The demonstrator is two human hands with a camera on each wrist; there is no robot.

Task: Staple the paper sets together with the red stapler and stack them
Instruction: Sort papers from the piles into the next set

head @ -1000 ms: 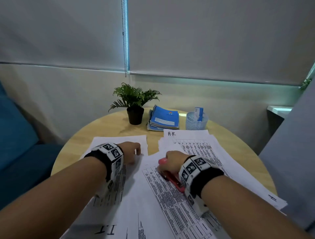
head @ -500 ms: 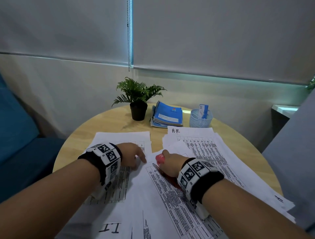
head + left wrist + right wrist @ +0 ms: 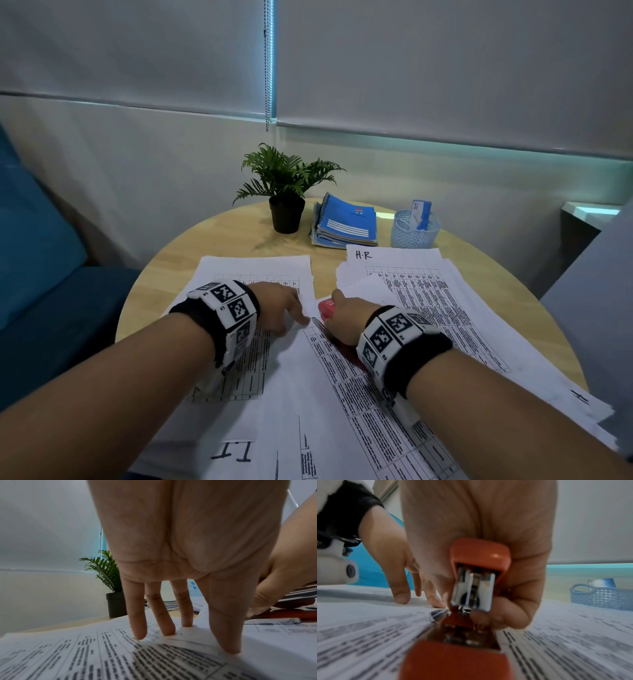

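A round wooden table [image 3: 219,236] stands before a grey wall with roller blinds, spread with printed sheets. On it, near the middle, the red stapler [image 3: 479,566] has a glossy orange-red top, a bright metal magazine under it and a red base running toward the wrist camera; its nose sits at the corner of the paper set [image 3: 359,404], a sheaf printed with dense tables. The right hand [image 3: 349,317] grips the stapler, fingers and thumb curled round its body. Just beside it, the left hand [image 3: 277,303] rests on the papers with straight, slightly spread fingers [image 3: 137,622], tips touching the sheets. A pile marked "H.R" [image 3: 411,274] lies to the right. Farther back stand a potted plant [image 3: 286,192], blue notebooks [image 3: 347,222] and a mesh basket [image 3: 414,231].
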